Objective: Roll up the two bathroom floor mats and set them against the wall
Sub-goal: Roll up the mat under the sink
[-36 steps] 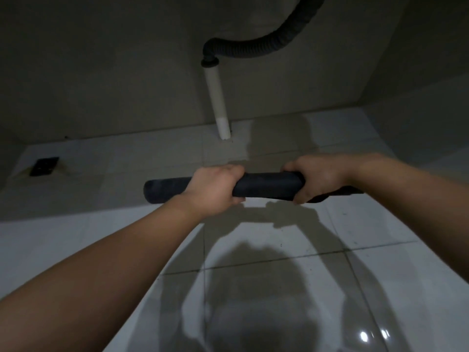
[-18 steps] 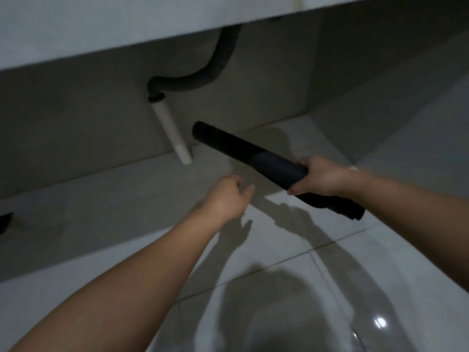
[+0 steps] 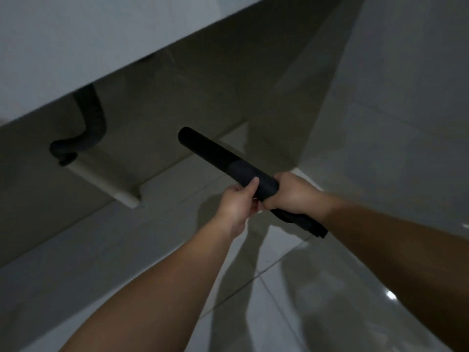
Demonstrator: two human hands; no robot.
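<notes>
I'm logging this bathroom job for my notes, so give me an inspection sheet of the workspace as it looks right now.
Surface: glossy light tile floor, shadows and glare, no mat lying flat in view.
Job's things: one dark rolled mat, held off the floor, tilted, far end toward the back wall; near end looks loosely rolled. Second mat not in view.
Clutter: nothing seen.
Grippers: right hand wrapped around the roll; left hand beside it, fingers on the roll.
Cables: nothing seen; only a dark corrugated drain hose joined to a white pipe running to the floor.
Surroundings: light counter or basin underside above; side wall at right; dim light, some blur.
</notes>
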